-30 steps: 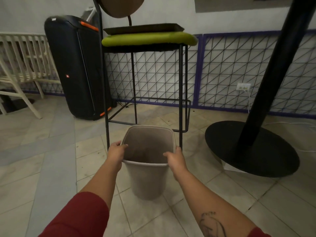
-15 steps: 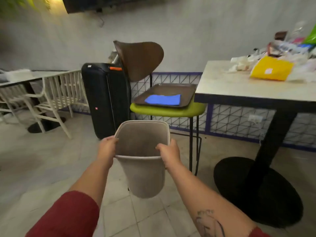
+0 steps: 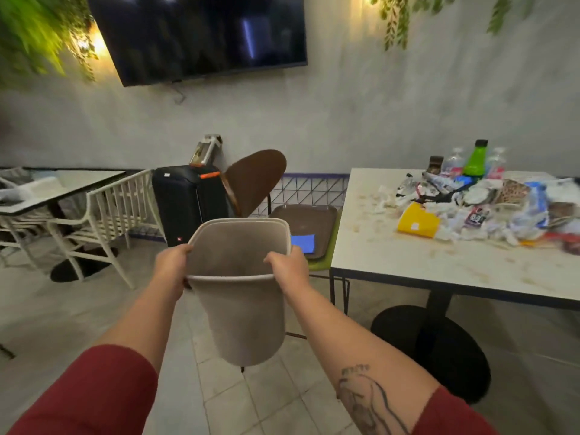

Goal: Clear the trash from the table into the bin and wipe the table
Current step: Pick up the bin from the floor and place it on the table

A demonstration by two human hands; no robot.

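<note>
I hold a beige plastic bin [image 3: 248, 312] in the air in front of me. My left hand [image 3: 171, 266] grips its left rim and my right hand [image 3: 288, 266] grips its right rim, fingers curled over the edge. The bin looks empty inside. To the right stands a white table [image 3: 439, 265] with a heap of trash [image 3: 489, 208]: crumpled paper, wrappers, a yellow carton [image 3: 417, 220], a green bottle [image 3: 475, 158] and clear bottles. Crumbs and stains cover the tabletop. A blue cloth [image 3: 303, 243] lies on a brown tray [image 3: 314, 218] behind the bin.
The tray rests on a green-seated stool with a brown back [image 3: 255, 177]. A black speaker [image 3: 188, 202] stands behind the bin. White chairs [image 3: 103, 211] and another table [image 3: 62, 186] are at the left. The table's black round base [image 3: 439, 346] sits on the tiled floor.
The bin has risen from the floor to chest height in both hands. My view has lifted, bringing the tabletop, the trash heap and the wall screen into sight.
</note>
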